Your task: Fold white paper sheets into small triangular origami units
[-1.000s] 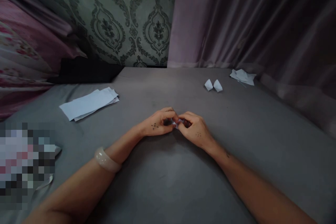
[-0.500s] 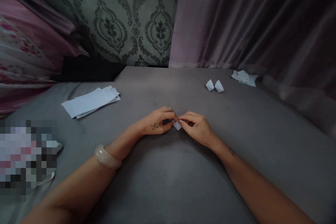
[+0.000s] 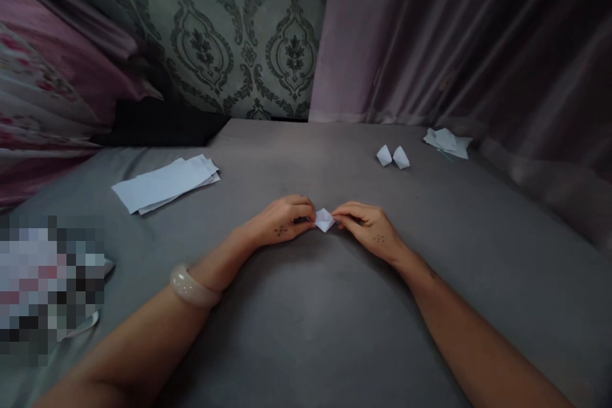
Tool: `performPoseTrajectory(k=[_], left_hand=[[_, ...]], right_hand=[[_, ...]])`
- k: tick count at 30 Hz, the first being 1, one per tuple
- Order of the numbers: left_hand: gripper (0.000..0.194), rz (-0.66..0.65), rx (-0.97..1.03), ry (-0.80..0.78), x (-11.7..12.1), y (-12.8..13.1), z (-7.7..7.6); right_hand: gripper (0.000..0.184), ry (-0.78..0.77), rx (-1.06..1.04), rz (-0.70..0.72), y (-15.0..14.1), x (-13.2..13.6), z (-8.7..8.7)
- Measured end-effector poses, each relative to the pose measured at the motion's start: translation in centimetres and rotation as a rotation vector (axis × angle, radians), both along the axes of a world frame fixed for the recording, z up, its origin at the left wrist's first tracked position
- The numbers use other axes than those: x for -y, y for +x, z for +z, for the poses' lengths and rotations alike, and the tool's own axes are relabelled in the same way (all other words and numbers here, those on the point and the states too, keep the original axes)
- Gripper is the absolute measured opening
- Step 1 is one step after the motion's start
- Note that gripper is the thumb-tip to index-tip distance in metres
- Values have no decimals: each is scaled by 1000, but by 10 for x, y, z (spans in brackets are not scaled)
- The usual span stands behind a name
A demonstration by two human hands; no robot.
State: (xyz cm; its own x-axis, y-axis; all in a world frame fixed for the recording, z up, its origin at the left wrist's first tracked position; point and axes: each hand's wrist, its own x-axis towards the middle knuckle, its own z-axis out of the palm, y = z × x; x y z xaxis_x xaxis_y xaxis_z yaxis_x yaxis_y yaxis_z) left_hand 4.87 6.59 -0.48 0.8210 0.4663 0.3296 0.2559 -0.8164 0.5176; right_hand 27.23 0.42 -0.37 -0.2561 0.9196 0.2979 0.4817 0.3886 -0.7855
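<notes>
A small folded white paper piece [image 3: 324, 219] sits between my two hands, just above the grey cloth surface [image 3: 306, 331]. My left hand [image 3: 284, 222] pinches its left corner with closed fingers. My right hand [image 3: 367, 229] pinches the right corner the same way. A pale bangle [image 3: 191, 287] circles my left wrist. The paper shows as a little diamond shape between the fingertips.
A stack of white paper strips [image 3: 165, 183] lies at the left. Two small folded paper shapes [image 3: 393, 156] stand at the back right, with crumpled paper scraps [image 3: 447, 141] beyond them by the curtain. A blurred patch covers the lower left.
My hands have drawn slightly apart, and the folded paper between them has spread wider and become more visible.
</notes>
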Motion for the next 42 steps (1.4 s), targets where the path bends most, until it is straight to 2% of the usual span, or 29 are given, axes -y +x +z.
performPoseTrajectory(k=[6, 12, 15, 19, 28, 31, 35, 39, 42], left_hand=[[18, 21, -20, 4, -5, -4, 0], [19, 128, -76, 15, -6, -7, 0], [18, 129, -85, 16, -4, -4, -2], [16, 110, -87, 23, -3, -1, -6], [14, 162, -64, 31, 0, 3, -7], [21, 122, -59, 22, 1, 6, -9], [20, 96, -79, 21, 0, 11, -13], [22, 157, -37, -30, -2, 13, -16], [25, 250, -24, -140, -1, 14, -16]], right_hand=[[14, -60, 158, -81, 12, -3, -5], [9, -42, 264, -120, 13, -2, -4], [9, 9, 295, -101, 9, 1, -2], [24, 118, 369, -7, 0, 7, -2], [22, 195, 655, -58, -9, 10, -7], [24, 197, 659, -64, -10, 11, -7], [22, 166, 629, -81, -12, 11, -7], [19, 73, 554, -106, -13, 8, -6], [18, 2, 476, -133, -13, 5, -6]])
